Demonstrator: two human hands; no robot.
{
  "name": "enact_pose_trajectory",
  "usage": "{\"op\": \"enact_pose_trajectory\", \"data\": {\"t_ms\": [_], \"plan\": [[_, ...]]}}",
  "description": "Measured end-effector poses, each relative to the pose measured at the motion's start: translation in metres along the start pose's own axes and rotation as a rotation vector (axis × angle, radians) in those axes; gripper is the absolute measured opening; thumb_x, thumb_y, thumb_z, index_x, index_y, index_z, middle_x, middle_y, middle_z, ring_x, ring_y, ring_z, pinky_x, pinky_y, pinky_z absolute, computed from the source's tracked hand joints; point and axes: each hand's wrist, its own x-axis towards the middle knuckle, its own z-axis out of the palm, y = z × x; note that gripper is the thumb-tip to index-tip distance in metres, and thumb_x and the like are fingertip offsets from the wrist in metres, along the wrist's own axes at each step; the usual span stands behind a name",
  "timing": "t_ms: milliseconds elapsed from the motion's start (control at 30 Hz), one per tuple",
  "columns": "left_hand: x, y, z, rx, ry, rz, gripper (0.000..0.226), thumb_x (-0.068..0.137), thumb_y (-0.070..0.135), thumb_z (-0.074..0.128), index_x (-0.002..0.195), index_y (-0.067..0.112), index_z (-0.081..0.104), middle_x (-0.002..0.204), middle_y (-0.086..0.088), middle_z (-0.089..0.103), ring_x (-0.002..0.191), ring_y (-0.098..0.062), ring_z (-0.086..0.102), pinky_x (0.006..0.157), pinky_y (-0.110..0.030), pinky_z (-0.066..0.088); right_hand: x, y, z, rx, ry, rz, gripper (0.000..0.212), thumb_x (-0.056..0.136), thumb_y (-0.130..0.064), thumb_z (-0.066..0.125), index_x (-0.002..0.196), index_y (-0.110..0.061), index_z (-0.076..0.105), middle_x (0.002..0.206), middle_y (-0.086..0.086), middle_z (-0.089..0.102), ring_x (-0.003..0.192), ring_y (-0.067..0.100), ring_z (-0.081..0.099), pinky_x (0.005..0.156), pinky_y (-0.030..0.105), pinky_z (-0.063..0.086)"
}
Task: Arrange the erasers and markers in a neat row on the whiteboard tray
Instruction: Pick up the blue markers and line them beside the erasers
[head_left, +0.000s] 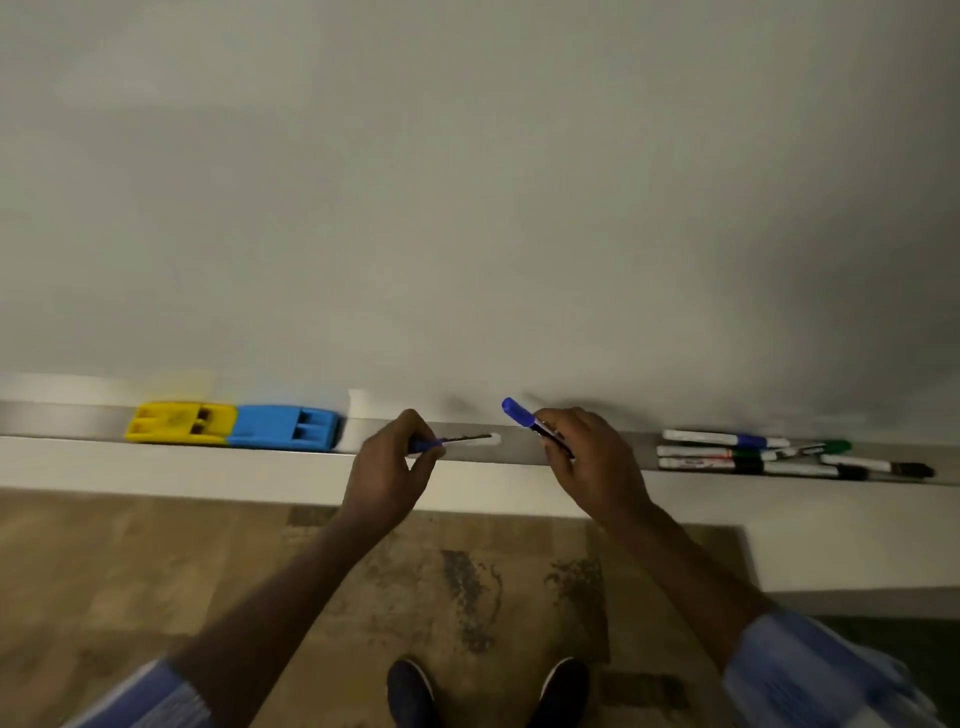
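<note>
A yellow eraser (179, 423) and a blue eraser (284, 427) lie end to end at the left of the grey whiteboard tray (62, 420). My left hand (387, 467) grips a blue-capped marker (460, 441) that lies level over the tray's middle, white end pointing right. In my right hand (587, 457) a second marker (519, 414) is tilted, blue cap up and to the left. Several more markers (753, 454) with blue, green, red and black caps lie loosely grouped at the tray's right.
The whiteboard (467, 208) fills the upper view. Below the tray runs a white ledge (208, 475), with wood-pattern floor and my two dark shoes (488, 691) beneath. Bare tray shows between the blue eraser and my left hand.
</note>
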Motion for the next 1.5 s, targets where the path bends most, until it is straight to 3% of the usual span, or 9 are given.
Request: {"op": "enact_pose_trajectory", "data": {"t_ms": [67,267,500,633,800,1033,1500], "plan": [[0.004,-0.02,-0.01,0.066,-0.004,0.041,0.015,0.088,0.016,0.072,0.091,0.022,0.059,0.083,0.012,0.063,0.079,-0.005,0.056,0.069,-0.029,0.05,0.01,-0.012,0.013,-0.08,-0.026,-0.059,0.028,0.089,-0.015,0.065,0.117,-0.013,0.067,0.097,0.004,0.069,0.081,0.021,0.062,0.069,0.03,0.051],[0.018,-0.071,-0.02,0.392,-0.03,0.232,0.019,0.088,0.01,0.069,0.107,0.014,0.071,0.093,-0.003,0.072,0.088,-0.026,0.059,0.078,-0.042,0.048,0.038,-0.05,0.053,-0.231,-0.086,-0.144,0.025,0.085,-0.014,0.066,0.11,-0.016,0.07,0.091,0.004,0.07,0.076,0.028,0.062,0.065,0.038,0.052],[0.023,-0.099,-0.016,0.589,-0.114,0.302,0.022,0.092,0.011,0.059,0.111,0.016,0.07,0.099,-0.004,0.068,0.094,-0.026,0.057,0.087,-0.042,0.045,0.054,-0.084,0.098,-0.359,-0.161,-0.088,0.018,0.082,-0.013,0.068,0.099,-0.017,0.068,0.081,0.002,0.068,0.072,0.028,0.062,0.063,0.035,0.044],[0.017,-0.11,-0.014,0.611,-0.075,0.321,0.028,0.085,0.006,0.066,0.112,0.011,0.069,0.101,-0.01,0.065,0.092,-0.029,0.058,0.085,-0.045,0.048,0.06,-0.094,0.115,-0.407,-0.188,-0.067,0.023,0.073,-0.011,0.075,0.093,-0.02,0.067,0.076,-0.001,0.067,0.069,0.025,0.063,0.061,0.031,0.043],[0.001,-0.123,-0.014,0.605,-0.09,0.338,0.037,0.085,0.016,0.074,0.119,0.01,0.064,0.105,-0.011,0.063,0.093,-0.028,0.059,0.084,-0.042,0.051,0.064,-0.1,0.131,-0.388,-0.225,-0.057,0.027,0.072,-0.007,0.076,0.096,-0.017,0.07,0.08,0.002,0.071,0.072,0.026,0.066,0.067,0.031,0.049],[-0.02,-0.14,-0.013,0.604,-0.152,0.28,0.056,0.094,0.03,0.062,0.143,0.007,0.047,0.135,-0.018,0.055,0.122,-0.034,0.054,0.1,-0.046,0.049,0.063,-0.112,0.151,-0.312,-0.27,-0.082,0.031,0.081,-0.002,0.063,0.11,-0.011,0.07,0.095,0.009,0.072,0.087,0.033,0.066,0.078,0.04,0.051],[-0.029,-0.126,-0.017,0.624,-0.117,0.233,0.061,0.09,0.035,0.069,0.14,0.003,0.052,0.136,-0.022,0.055,0.123,-0.036,0.056,0.099,-0.047,0.05,0.063,-0.122,0.152,-0.145,-0.29,-0.12,0.039,0.084,-0.003,0.061,0.121,-0.012,0.066,0.112,0.007,0.069,0.099,0.03,0.063,0.079,0.043,0.055]]}}
